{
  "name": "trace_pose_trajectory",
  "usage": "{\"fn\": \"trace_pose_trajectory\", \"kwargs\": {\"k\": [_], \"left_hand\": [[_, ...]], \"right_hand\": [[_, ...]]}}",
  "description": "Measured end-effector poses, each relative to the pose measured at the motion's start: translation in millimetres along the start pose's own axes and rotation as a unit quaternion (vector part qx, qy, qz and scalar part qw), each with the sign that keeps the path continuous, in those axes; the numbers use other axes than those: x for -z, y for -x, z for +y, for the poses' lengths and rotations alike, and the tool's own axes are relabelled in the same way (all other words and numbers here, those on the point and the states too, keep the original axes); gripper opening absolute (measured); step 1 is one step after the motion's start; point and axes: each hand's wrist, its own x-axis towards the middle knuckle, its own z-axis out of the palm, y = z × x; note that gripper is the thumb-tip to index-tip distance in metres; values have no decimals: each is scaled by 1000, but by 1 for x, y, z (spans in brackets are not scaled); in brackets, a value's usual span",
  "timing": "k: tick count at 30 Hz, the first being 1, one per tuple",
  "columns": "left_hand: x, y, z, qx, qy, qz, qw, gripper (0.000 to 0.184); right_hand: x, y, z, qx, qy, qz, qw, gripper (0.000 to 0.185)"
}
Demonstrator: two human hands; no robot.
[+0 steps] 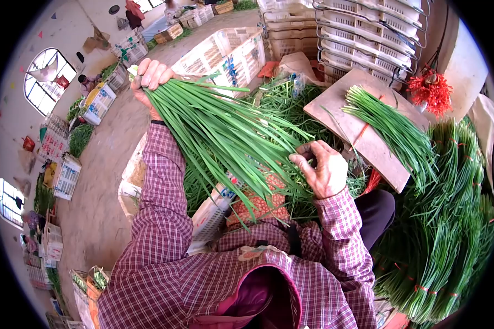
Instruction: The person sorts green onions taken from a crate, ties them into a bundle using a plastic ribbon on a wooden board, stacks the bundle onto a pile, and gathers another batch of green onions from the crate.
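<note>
Raised at the upper left, my left hand (151,79) is wrapped round the base of a bunch of chives (219,129). The long green leaves fan out down and to the right across my lap. At their tips is my right hand (325,169), its thumb and forefinger pinched on the ends of some leaves. Loose chives (282,107) lie in a heap behind and below the bunch. On a board (326,107) to the right rests another chive bunch (389,129), with a red tie (362,131) lying under it.
Many tied chive bundles (439,230) are piled at the right. A cluster of red ties (429,92) hangs above them. White plastic crates (368,38) are stacked at the back, beside an open crate (225,52). Farther left, more crates (99,104) and people line the wall.
</note>
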Motion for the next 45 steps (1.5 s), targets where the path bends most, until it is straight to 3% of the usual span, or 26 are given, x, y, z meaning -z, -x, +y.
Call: {"fn": "trace_pose_trajectory", "kwargs": {"k": [4,6,8,11,13,16,22,24,26,28,33,36,38,40,41,42,45], "left_hand": [[0,0,3,-6,-14,-7,1000,19],[-1,1,5,-11,-22,-19,1000,19],[-5,3,2,9,-55,-22,998,19],[-5,3,1,1,-55,-38,998,18],[-12,1,-5,-2,-59,-59,997,18],[-25,-1,-21,37,-104,-58,992,18],[-75,-3,-100,138,-307,55,940,22],[-92,-1,-124,136,-394,96,904,21],[-99,-2,-137,96,-400,115,904,19],[-98,-6,-146,49,-347,122,929,17],[-96,-13,-163,48,-281,119,951,18],[-103,-21,-180,40,-211,171,962,17],[-79,-22,-184,59,-132,141,979,26],[-79,-36,-190,48,-107,179,977,28],[-67,-37,-184,85,-75,239,964,31],[-49,-41,-182,61,-49,198,977,28],[-12,-16,-166,89,-86,244,962,24]], "right_hand": [[-18,-2,0,19,-66,12,998,14],[-16,1,7,-57,-197,11,979,13],[-18,5,18,-137,-367,66,918,12],[1,4,43,-183,-372,97,905,12],[13,-2,53,-99,-177,88,975,30],[13,-15,42,-1,17,110,994,61],[-12,-63,-47,205,-87,86,971,109],[-33,-70,-57,209,-142,63,966,121],[-46,-66,-53,137,-209,40,967,126],[-46,-60,-43,134,-193,46,971,122],[-31,-57,-28,74,-176,69,979,85],[4,-58,-23,88,-52,92,990,78],[34,-67,-12,119,39,88,988,76],[77,-75,-6,112,189,84,972,69],[98,-82,9,144,263,101,949,63],[117,-90,24,153,293,99,939,61],[168,-98,68,75,384,26,920,71]]}}
